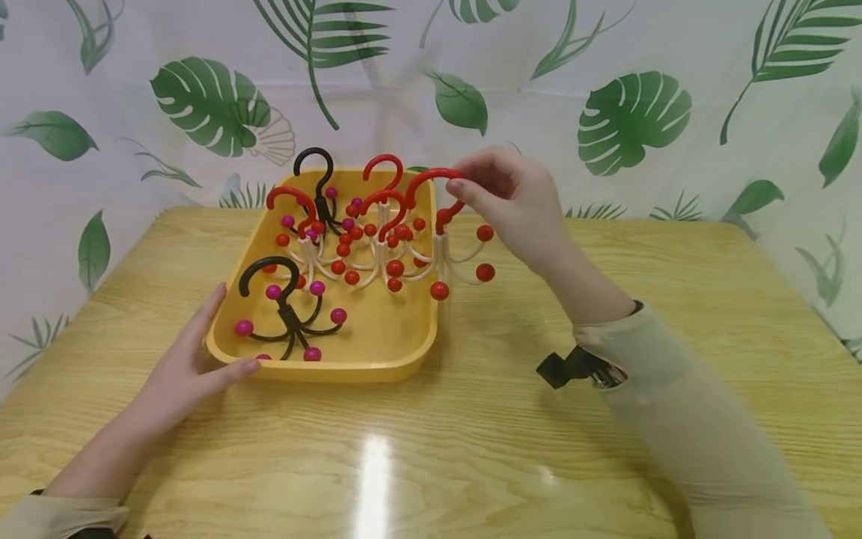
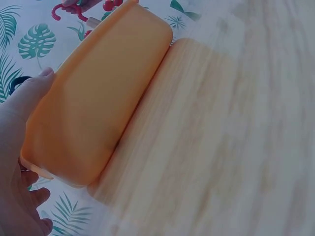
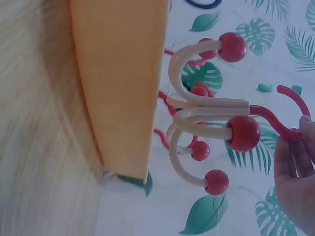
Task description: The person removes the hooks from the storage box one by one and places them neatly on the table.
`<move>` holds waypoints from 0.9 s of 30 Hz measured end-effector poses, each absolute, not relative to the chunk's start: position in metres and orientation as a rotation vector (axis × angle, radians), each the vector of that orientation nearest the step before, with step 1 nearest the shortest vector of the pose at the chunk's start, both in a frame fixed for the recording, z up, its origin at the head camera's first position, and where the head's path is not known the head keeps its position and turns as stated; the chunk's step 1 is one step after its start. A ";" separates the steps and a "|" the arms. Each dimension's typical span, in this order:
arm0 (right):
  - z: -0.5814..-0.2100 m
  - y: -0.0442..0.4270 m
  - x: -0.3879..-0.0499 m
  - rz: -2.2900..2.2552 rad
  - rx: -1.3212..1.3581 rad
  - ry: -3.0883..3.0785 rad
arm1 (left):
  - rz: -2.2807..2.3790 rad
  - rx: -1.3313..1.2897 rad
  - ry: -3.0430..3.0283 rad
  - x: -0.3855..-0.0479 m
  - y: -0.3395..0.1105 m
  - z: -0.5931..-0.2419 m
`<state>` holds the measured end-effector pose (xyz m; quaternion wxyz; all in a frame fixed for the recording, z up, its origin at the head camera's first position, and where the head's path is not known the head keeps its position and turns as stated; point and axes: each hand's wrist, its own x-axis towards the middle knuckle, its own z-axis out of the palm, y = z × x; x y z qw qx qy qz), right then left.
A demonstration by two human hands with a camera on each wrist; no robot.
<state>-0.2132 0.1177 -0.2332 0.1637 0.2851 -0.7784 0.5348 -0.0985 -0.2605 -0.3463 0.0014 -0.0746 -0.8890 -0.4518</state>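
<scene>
My right hand [image 1: 515,198] pinches the red top hook of a multi-arm hook hanger [image 1: 441,251], between thumb and fingertips. This hanger has cream arms ending in red balls and is held up by the right rim of a yellow plastic tray [image 1: 377,372]. In the right wrist view the same hanger [image 3: 211,113] shows outside the tray's wall. My left hand [image 1: 182,367] holds the tray's near left corner, thumb on the front rim and fingers along the left side. In the left wrist view that thumb [image 2: 32,91] lies against the rim.
Inside the tray are several other hangers: a black one with pink balls [image 1: 289,318] near the front, another black one [image 1: 322,213] at the back, and red-and-cream ones [image 1: 310,251]. The tray stands on a wooden table [image 1: 539,449] before a leaf-patterned backdrop [image 1: 525,45].
</scene>
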 end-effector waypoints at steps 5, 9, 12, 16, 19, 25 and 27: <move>-0.235 0.128 -0.226 1.486 0.716 -2.278 | -1.410 -0.239 -2.794 -0.099 -0.261 -0.346; -0.237 0.136 -0.235 1.528 0.633 -2.284 | -1.402 -0.245 -2.800 -0.100 -0.261 -0.346; -0.238 0.142 -0.241 1.542 0.577 -2.294 | -1.408 -0.241 -2.806 -0.100 -0.261 -0.346; -0.238 0.149 -0.248 1.563 0.515 -2.307 | -1.414 -0.222 -2.822 -0.100 -0.260 -0.345; -0.237 0.154 -0.255 1.634 0.472 -2.300 | -1.407 -0.200 -2.837 -0.101 -0.260 -0.344; -0.237 0.158 -0.271 1.666 0.388 -2.346 | -1.419 -0.188 -2.834 -0.100 -0.260 -0.343; -0.238 0.159 -0.276 1.661 0.359 -2.356 | -1.422 -0.202 -2.821 -0.100 -0.260 -0.344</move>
